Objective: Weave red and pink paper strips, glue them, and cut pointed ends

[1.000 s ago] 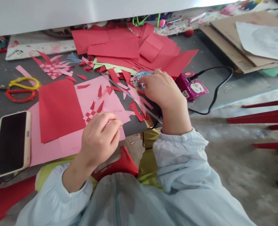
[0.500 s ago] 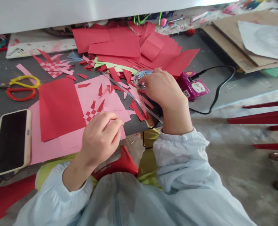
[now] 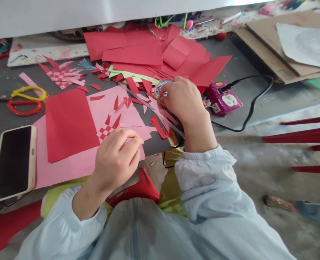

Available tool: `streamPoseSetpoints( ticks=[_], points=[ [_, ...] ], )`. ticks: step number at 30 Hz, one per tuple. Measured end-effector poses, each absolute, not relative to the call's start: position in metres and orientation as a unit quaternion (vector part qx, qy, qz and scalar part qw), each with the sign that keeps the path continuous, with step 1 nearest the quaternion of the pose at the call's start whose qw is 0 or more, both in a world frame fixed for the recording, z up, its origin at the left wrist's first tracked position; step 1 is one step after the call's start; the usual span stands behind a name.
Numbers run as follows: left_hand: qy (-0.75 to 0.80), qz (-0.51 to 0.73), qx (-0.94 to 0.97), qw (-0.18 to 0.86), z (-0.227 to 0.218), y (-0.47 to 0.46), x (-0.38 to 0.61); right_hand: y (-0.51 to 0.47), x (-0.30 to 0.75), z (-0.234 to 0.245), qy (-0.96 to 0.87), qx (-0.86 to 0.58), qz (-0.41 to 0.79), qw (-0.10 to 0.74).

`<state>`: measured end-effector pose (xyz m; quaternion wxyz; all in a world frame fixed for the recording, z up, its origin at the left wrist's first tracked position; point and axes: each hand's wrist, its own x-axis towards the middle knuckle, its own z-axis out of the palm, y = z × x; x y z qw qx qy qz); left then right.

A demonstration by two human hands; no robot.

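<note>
My left hand (image 3: 118, 155) is curled with its fingertips pinched together over the pink paper, and whatever they hold is hidden. Just beyond it lies a red-and-pink woven paper piece (image 3: 105, 130) with pointed strip ends. My right hand (image 3: 183, 103) reaches down with bent, closed fingers at a small clear container (image 3: 158, 88) that has blue thread in it. A small shiny bit shows by its fingers; the fingertips are mostly covered by the hand. A sheet of red paper (image 3: 71, 126) lies left of my left hand on pink sheets (image 3: 78, 164).
Scissors (image 3: 27, 101) and a phone (image 3: 13, 164) lie at the left. Red sheets (image 3: 132, 54) and scraps spread across the back. A purple device (image 3: 222, 98) with a black cable (image 3: 253, 104) is right of my right hand. Cardboard (image 3: 270, 47) is stacked far right.
My right hand has shifted slightly left, and a small shiny bit shows more plainly by its fingers. My left hand stays put. Another person's shod foot now shows at lower right.
</note>
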<state>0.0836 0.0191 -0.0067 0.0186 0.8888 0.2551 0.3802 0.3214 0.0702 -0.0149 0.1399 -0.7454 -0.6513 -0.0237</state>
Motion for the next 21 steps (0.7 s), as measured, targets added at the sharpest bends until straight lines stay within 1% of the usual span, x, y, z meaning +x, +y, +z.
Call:
streamPoseSetpoints(
  ticks=[4,10,13,15,18,21],
  points=[
    [0.255,0.380,0.889,0.019,-0.006,0.019,0.084,0.073,0.320,-0.016,-0.650,-0.748,-0.023,0.133],
    [0.262,0.382,0.886,0.014,-0.005,0.019,0.083,0.069,0.318,0.002,-0.642,-0.764,-0.007,0.066],
    [0.293,0.390,0.873,0.010,-0.005,0.020,0.082,0.059,0.316,0.019,-0.638,-0.767,-0.009,0.067],
    [0.331,0.395,0.856,0.027,-0.004,0.021,0.081,0.051,0.312,0.030,-0.647,-0.758,0.002,0.086],
    [0.399,0.389,0.822,0.112,0.000,0.022,0.079,0.038,0.298,0.041,-0.695,-0.703,0.056,0.140],
    [0.468,0.363,0.753,0.287,0.006,0.023,0.077,0.031,0.282,0.045,-0.739,-0.641,0.103,0.180]
  ],
)
